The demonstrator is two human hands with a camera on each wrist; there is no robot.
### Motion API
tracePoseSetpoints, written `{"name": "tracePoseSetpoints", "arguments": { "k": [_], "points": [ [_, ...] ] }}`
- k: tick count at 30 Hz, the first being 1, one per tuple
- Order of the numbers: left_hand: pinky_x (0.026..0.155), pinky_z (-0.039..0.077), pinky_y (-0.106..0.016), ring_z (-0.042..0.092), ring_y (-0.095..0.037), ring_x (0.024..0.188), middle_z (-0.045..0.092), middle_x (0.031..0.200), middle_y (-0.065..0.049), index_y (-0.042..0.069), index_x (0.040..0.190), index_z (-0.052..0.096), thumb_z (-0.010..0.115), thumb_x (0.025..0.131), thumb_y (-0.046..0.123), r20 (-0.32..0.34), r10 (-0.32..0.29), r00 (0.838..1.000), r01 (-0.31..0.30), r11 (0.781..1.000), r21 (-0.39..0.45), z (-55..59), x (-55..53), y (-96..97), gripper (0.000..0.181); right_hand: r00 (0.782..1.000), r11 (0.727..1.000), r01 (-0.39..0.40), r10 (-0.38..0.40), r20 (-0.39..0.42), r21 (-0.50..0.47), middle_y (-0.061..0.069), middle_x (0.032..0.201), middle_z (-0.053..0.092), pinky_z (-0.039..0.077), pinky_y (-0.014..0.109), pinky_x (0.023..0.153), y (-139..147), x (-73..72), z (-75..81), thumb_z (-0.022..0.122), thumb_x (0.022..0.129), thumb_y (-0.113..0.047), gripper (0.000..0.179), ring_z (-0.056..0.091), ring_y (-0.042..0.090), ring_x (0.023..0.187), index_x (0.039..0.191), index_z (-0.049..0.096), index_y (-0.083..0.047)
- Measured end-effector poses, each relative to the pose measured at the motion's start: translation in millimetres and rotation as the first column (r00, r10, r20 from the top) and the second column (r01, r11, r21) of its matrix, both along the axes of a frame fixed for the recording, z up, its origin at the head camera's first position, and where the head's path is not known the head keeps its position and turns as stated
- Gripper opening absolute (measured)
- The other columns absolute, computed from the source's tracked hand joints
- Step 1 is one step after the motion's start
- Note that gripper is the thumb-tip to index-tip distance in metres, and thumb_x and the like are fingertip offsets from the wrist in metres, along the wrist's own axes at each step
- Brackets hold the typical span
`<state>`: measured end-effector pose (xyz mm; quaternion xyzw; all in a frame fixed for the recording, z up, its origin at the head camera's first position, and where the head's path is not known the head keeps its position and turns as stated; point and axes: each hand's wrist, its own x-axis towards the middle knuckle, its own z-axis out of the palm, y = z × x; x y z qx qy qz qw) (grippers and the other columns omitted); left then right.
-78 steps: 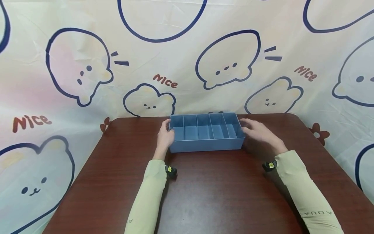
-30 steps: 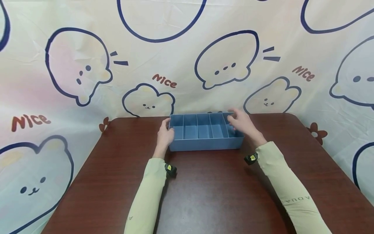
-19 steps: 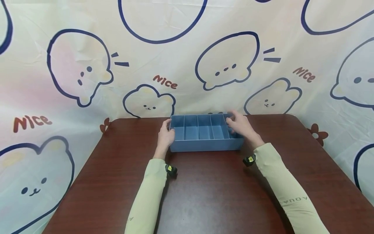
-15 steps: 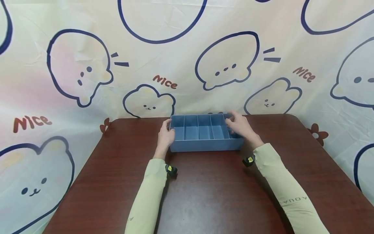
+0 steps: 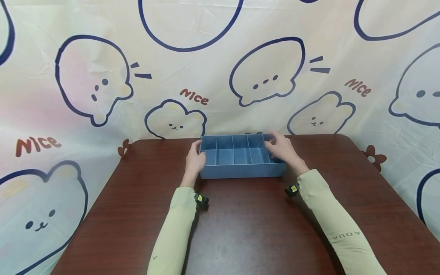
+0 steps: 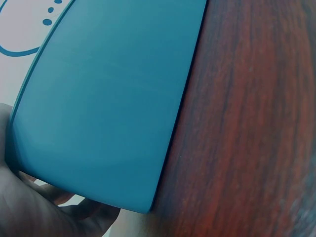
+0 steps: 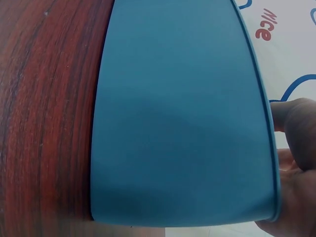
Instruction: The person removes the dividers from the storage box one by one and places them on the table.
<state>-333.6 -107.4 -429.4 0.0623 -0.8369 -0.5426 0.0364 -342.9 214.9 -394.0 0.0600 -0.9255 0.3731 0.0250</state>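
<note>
A blue box (image 5: pixel 242 172) with a row of narrow compartments sits on the dark wooden table near its far edge. My left hand (image 5: pixel 194 160) grips the box's left end, thumb at the rim and fingers along the outside. In the left wrist view, those fingers (image 6: pixel 64 192) curl behind the end of the smooth blue wall (image 6: pixel 103 98). My right hand (image 5: pixel 282 148) reaches over the right end, its bent thumb and fingers at the last compartment. The right wrist view has this hand (image 7: pixel 298 163) past the upper rim; its fingertips are partly hidden, and what they pinch is unclear.
A printed cloth (image 5: pixel 220 76) with cartoon bears hangs right behind the table (image 5: pixel 237 225). Each wrist carries a small black camera; the left one (image 5: pixel 201 201) and the right one (image 5: pixel 292 190) are both visible. The compartments in view hold nothing visible.
The right hand has moved left from outside the box's right end to over its last compartment, then stayed almost still. The left hand keeps its grip. The box's right end has shifted very slightly left.
</note>
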Motion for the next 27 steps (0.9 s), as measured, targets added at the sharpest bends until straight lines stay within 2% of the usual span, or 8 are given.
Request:
{"name": "tracePoseSetpoints", "arguments": {
  "k": [13, 27],
  "points": [
    [0.113, 0.033, -0.058, 0.038, -0.032, 0.143, 0.037, 0.157, -0.009, 0.023, 0.149, 0.035, 0.044, 0.099, 0.015, -0.007, 0.004, 1.000, -0.004, 1.000, -0.006, -0.4, -0.3, -0.1, 0.051, 1.000, 0.999, 0.019, -0.018, -0.021, 0.045, 0.022, 0.109, 0.066, 0.058, 0.034, 0.060, -2.4, -1.8, -6.3, 0.055, 0.096, -0.027, 0.057, 0.069, 0.020, 0.064, 0.146, 0.039, -0.005],
    [0.112, 0.034, -0.060, 0.039, -0.034, 0.142, 0.036, 0.158, -0.010, 0.024, 0.149, 0.034, 0.043, 0.100, 0.016, 0.010, -0.001, 1.000, 0.001, 1.000, -0.005, 0.3, 0.2, -0.6, 0.051, 1.000, 0.994, 0.003, -0.003, 0.006, 0.113, 0.024, 0.110, 0.068, 0.059, 0.034, 0.062, -3.9, -3.0, -6.7, 0.057, 0.096, -0.030, 0.058, 0.068, 0.020, 0.063, 0.146, 0.041, -0.003]
  ]
}}
